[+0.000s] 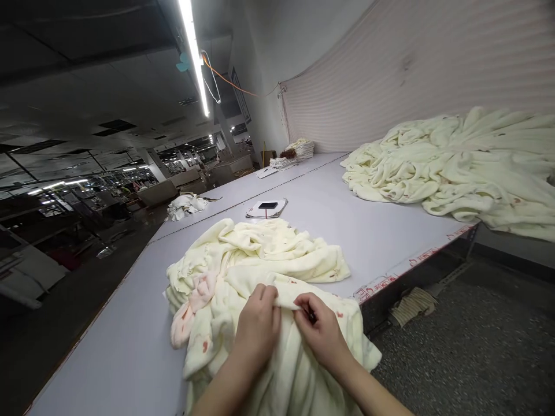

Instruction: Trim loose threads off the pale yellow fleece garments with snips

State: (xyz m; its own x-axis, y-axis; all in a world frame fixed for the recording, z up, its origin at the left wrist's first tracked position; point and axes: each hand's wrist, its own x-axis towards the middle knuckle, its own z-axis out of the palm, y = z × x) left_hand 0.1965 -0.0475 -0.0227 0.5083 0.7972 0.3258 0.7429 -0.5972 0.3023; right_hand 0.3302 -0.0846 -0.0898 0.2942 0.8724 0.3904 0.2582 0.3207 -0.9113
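A heap of pale yellow fleecy fabric [277, 257] with small reddish prints lies bunched at the near end of the table and hangs over its edge. My left hand [260, 323] is closed on a fold of this fabric, fingers curled over it. Close beside it on the right, my right hand [321, 329] pinches the same fold between thumb and fingers. A pink piece of cloth [195, 303] lies among the folds, left of my hands. The fabric under my palms is hidden.
The long pale table [321, 199] bears a larger yellow fabric pile [455, 162] at right, overhanging the edge. Beyond my heap lies a dark phone [267, 205] on white sheets. A white cloth bundle [186, 206] sits at the left edge, stacked fabric [303, 149] at the back.
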